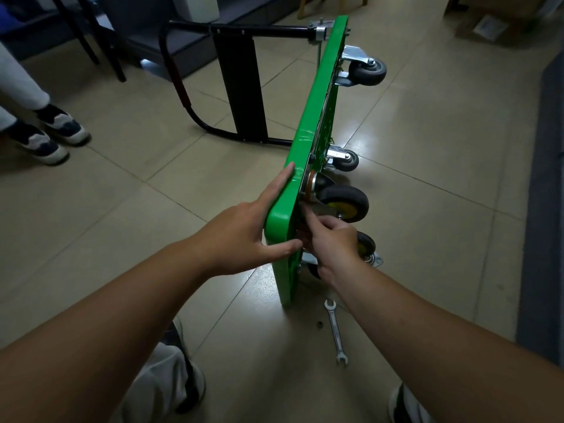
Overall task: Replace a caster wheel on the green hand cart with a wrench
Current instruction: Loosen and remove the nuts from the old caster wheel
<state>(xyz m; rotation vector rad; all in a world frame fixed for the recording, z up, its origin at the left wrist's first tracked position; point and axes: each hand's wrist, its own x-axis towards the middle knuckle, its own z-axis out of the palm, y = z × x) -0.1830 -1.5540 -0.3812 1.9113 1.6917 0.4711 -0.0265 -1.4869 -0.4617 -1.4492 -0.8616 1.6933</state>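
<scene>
The green cart [308, 123] stands tipped on its edge on the floor [122, 209], steadied by the left hand [244, 236], whose straight fingers press flat against the deck. The right hand [329, 239] is at the mounting plate of the yellow-hubbed caster wheel [343, 203], fingers curled; whether it pinches anything is hidden. The wrench [335, 331] lies beside a small loose nut [319, 324]. If the left hand eases off, the cart could topple; a finger-started nut could drop and roll away.
</scene>
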